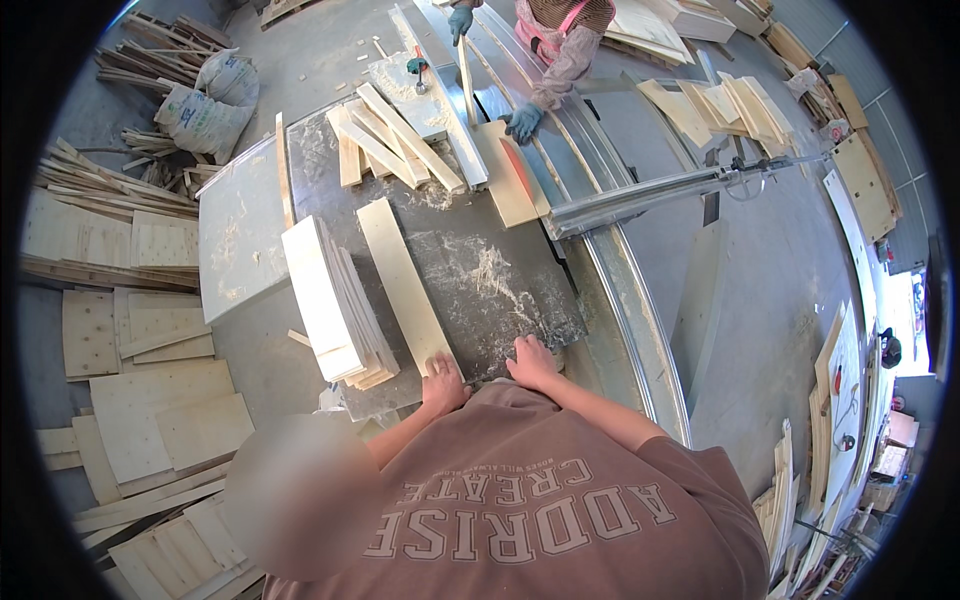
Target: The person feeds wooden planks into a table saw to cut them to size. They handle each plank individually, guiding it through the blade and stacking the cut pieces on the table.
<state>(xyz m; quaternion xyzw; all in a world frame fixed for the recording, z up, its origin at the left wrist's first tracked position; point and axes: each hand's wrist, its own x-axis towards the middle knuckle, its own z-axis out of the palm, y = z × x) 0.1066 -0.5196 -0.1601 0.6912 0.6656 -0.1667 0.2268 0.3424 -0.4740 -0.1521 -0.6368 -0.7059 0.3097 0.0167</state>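
A long pale wooden strip (400,275) lies lengthwise on the dark saw table (470,260). At its near end, my left hand (442,385) is closed with the fingers over the wood. To the right, my right hand (532,362) rests on the table's near edge, holding nothing that I can see; its fingers are loosely bent and partly apart. Left of the strip stands a tight stack of similar boards (325,300). Across the table, a co-worker's gloved hand (522,122) presses on a wooden board (508,200) beside a red saw guard (516,165).
Loose strips (390,140) are heaped at the table's far side. Sawdust (490,275) is scattered over the middle. A metal rail (640,200) crosses at the right. Plywood sheets (160,420) lie at the left, below white sacks (205,115). The co-worker's other glove (460,22) is farther back.
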